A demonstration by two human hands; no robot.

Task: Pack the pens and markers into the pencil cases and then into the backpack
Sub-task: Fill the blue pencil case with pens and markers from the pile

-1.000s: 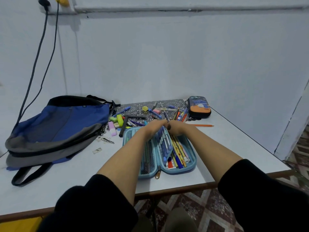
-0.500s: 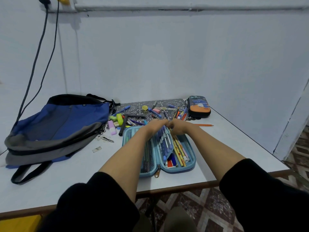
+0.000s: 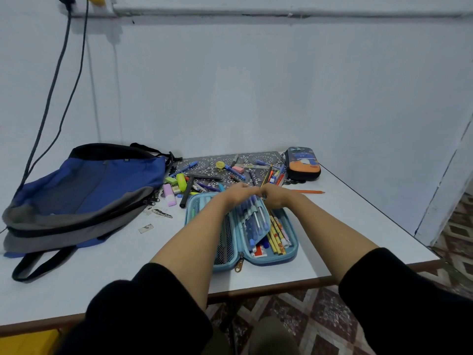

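A light-blue pencil case (image 3: pixel 290 252) lies open on the white table, with pencils in its right half and a mesh pocket on the left. Its middle flap (image 3: pixel 253 221) stands up, holding several blue pens in loops. My left hand (image 3: pixel 236 193) and my right hand (image 3: pixel 277 197) meet at the flap's far end, fingers curled over it; the fingertips are hidden. Loose pens and markers (image 3: pixel 204 176) lie scattered just beyond. A blue and grey backpack (image 3: pixel 84 190) lies flat at the left. A dark zipped pencil case (image 3: pixel 303 163) sits at the back right.
A patterned mat (image 3: pixel 212 162) lies under the loose pens. An orange pencil (image 3: pixel 309 192) lies to the right of my hands. Highlighters and erasers (image 3: pixel 176 185) sit near the backpack's zip. Cables (image 3: pixel 51 98) hang down the wall at the left. The table's front edge (image 3: pixel 268 288) is close to me.
Both hands stay at the far end of the flap with only slight shifts. Nothing else on the table has moved.
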